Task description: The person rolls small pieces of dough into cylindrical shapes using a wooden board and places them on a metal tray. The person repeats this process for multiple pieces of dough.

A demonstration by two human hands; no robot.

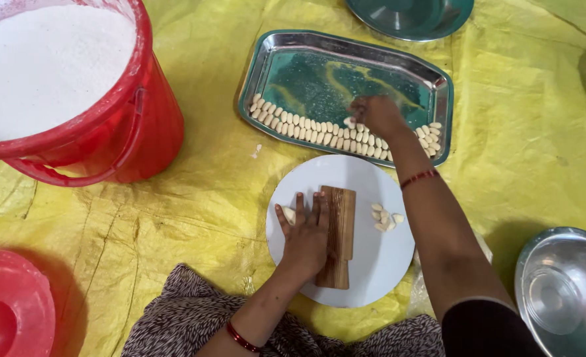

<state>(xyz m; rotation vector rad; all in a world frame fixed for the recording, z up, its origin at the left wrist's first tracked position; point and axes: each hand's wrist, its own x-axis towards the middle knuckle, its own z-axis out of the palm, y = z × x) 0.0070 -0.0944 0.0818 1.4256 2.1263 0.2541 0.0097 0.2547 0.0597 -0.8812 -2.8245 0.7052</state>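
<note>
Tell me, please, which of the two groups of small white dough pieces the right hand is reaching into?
The long row in the steel tray, where the right hand rests; the small loose heap lies apart on the white plate.

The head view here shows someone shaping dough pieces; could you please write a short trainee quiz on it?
1. True or false: the left hand rests on the ridged wooden board.
2. Where is the right hand? A) over the steel tray B) in the red bucket
3. Fill in: the board lies on a round white ____.

Key: 1 true; 2 A; 3 plate.
</note>
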